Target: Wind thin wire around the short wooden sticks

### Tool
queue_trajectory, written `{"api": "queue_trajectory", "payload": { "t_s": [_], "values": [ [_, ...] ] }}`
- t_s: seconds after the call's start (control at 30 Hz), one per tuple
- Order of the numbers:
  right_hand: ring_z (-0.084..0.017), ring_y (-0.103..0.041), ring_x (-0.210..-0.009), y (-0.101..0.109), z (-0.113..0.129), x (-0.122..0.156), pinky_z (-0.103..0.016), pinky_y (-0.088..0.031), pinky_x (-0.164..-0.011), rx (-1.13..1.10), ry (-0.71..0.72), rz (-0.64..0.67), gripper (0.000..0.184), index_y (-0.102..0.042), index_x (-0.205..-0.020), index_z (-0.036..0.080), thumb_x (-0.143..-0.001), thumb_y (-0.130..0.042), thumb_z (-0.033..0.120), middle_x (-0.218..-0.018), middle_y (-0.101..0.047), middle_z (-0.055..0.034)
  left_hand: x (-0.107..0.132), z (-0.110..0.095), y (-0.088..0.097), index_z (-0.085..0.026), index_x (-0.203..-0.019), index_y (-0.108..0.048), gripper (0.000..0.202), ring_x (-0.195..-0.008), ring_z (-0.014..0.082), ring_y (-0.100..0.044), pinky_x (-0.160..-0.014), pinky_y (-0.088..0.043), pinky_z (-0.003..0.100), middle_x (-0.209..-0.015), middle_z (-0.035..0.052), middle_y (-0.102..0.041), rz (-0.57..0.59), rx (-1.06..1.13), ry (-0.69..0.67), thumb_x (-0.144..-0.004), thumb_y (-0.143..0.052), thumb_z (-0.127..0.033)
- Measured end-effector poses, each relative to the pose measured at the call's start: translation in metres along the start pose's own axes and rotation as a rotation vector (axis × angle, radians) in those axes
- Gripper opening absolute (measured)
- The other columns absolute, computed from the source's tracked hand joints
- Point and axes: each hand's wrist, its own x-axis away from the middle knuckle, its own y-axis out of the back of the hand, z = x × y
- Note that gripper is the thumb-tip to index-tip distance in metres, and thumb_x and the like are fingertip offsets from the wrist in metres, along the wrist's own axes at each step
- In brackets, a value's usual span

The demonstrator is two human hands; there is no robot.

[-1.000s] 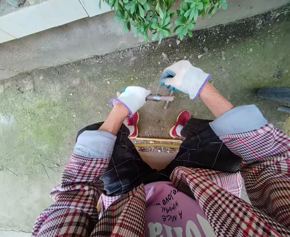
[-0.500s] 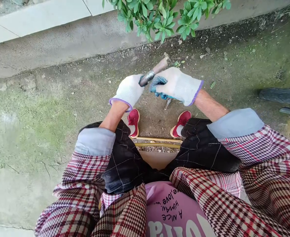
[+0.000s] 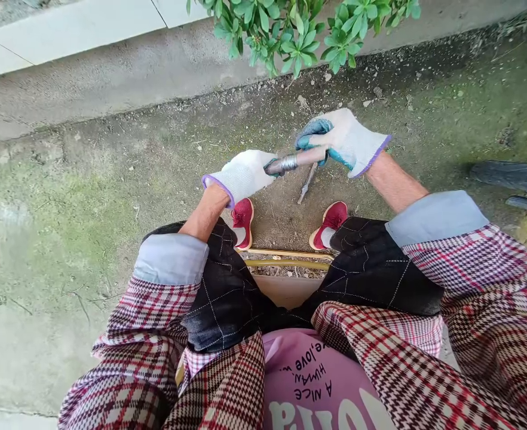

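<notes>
My left hand [image 3: 251, 168], in a white work glove, is closed around one end of a brown stick-like handle [image 3: 309, 156] with shiny wire [image 3: 288, 162] coiled round its middle. The handle points right, almost level. At its far end is my right hand [image 3: 333, 138], in a white glove with a blue-green palm; the curled fingers touch that end, and part of it is hidden by them. Below the handle a slim grey tool-like piece [image 3: 306, 185] shows on the soil, its upper end covered.
Bare, mossy ground [image 3: 88, 197] spreads around my red shoes [image 3: 242, 222]. A leafy green bush [image 3: 297, 42] hangs over a low concrete wall [image 3: 147, 80] in front. At the right edge is a dark tyre [image 3: 509, 174]. A yellowish bar [image 3: 290, 263] crosses between my legs.
The handle's far end has swung down and to the right, from a steep slant to nearly level. My right hand has moved up and right onto that end; my left hand has lowered slightly.
</notes>
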Motion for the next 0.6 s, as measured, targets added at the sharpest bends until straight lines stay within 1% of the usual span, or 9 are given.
{"api": "queue_trajectory", "payload": {
  "t_s": [0.07,0.1,0.17,0.2,0.27,0.33,0.4,0.5,0.6],
  "values": [
    [-0.015,-0.063,-0.056,-0.010,0.006,0.002,-0.027,-0.054,-0.051,-0.073,-0.080,0.015,0.016,-0.071,-0.070,0.023,-0.084,-0.073,0.014,-0.067,-0.072,-0.0028,-0.003,0.004,0.002,-0.019,-0.105,-0.077,0.031,-0.077,0.0204,-0.069,-0.073,-0.052,0.031,-0.083,0.0040,-0.073,-0.047,0.121,0.017,-0.083,-0.059,-0.030],
    [-0.014,-0.061,-0.053,-0.016,0.010,0.004,-0.026,-0.054,-0.050,-0.094,-0.096,0.023,0.018,-0.070,-0.070,0.023,-0.084,-0.074,0.013,-0.065,-0.070,-0.0017,-0.004,0.006,0.003,-0.018,-0.106,-0.076,0.032,-0.073,0.0194,-0.068,-0.070,-0.051,0.030,-0.082,0.0039,-0.072,-0.071,0.171,0.043,-0.083,-0.058,-0.029],
    [-0.012,-0.059,-0.053,-0.026,0.019,0.007,-0.023,-0.054,-0.050,-0.117,-0.077,0.040,0.018,-0.069,-0.070,0.023,-0.085,-0.075,0.014,-0.064,-0.070,-0.0001,-0.007,0.010,0.003,-0.019,-0.108,-0.075,0.032,-0.071,0.0187,-0.067,-0.068,-0.051,0.030,-0.083,0.0041,-0.072,-0.099,0.203,0.112,-0.083,-0.056,-0.028],
    [-0.012,-0.060,-0.053,-0.029,0.023,0.009,-0.023,-0.054,-0.050,-0.124,-0.056,0.056,0.018,-0.070,-0.071,0.023,-0.085,-0.075,0.014,-0.065,-0.071,0.0005,-0.008,0.012,0.004,-0.020,-0.108,-0.075,0.031,-0.073,0.0194,-0.068,-0.070,-0.051,0.030,-0.085,0.0047,-0.073,-0.108,0.179,0.144,-0.085,-0.055,-0.027],
    [-0.011,-0.060,-0.054,-0.033,0.029,0.010,-0.022,-0.053,-0.049,-0.136,-0.022,0.093,0.017,-0.070,-0.071,0.023,-0.085,-0.075,0.014,-0.066,-0.071,0.0012,-0.008,0.013,0.004,-0.022,-0.110,-0.075,0.030,-0.085,0.0224,-0.071,-0.079,-0.052,0.032,-0.092,0.0069,-0.076,-0.124,0.067,0.182,-0.090,-0.053,-0.029],
    [-0.012,-0.061,-0.054,-0.032,0.033,0.010,-0.023,-0.053,-0.049,-0.132,-0.014,0.118,0.017,-0.070,-0.071,0.023,-0.084,-0.077,0.016,-0.065,-0.071,0.0012,-0.007,0.012,0.004,-0.022,-0.114,-0.075,0.032,-0.099,0.0268,-0.072,-0.088,-0.052,0.035,-0.103,0.0105,-0.077,-0.160,-0.064,0.206,-0.095,-0.050,-0.031],
    [-0.014,-0.064,-0.057,-0.028,0.035,0.010,-0.024,-0.053,-0.051,-0.109,-0.017,0.119,0.014,-0.071,-0.071,0.024,-0.082,-0.080,0.019,-0.064,-0.071,0.0011,-0.004,0.009,0.005,-0.021,-0.120,-0.074,0.036,-0.107,0.0304,-0.072,-0.094,-0.052,0.039,-0.112,0.0138,-0.077,-0.187,-0.144,0.230,-0.099,-0.047,-0.031],
    [-0.015,-0.065,-0.058,-0.022,0.037,0.011,-0.025,-0.053,-0.051,-0.038,-0.013,0.108,0.012,-0.072,-0.074,0.024,-0.083,-0.077,0.018,-0.066,-0.073,0.0008,-0.001,0.003,0.004,-0.020,-0.126,-0.072,0.040,-0.113,0.0317,-0.070,-0.097,-0.051,0.040,-0.119,0.0150,-0.075,-0.187,-0.206,0.252,-0.102,-0.042,-0.028],
    [-0.015,-0.064,-0.057,-0.022,0.038,0.013,-0.026,-0.053,-0.052,0.060,-0.023,0.146,0.016,-0.071,-0.072,0.023,-0.084,-0.068,0.012,-0.068,-0.073,-0.0006,0.002,-0.001,0.003,-0.020,-0.127,-0.072,0.042,-0.118,0.0304,-0.068,-0.102,-0.049,0.040,-0.123,0.0140,-0.074,-0.168,-0.220,0.262,-0.102,-0.039,-0.026]
  ]
}}
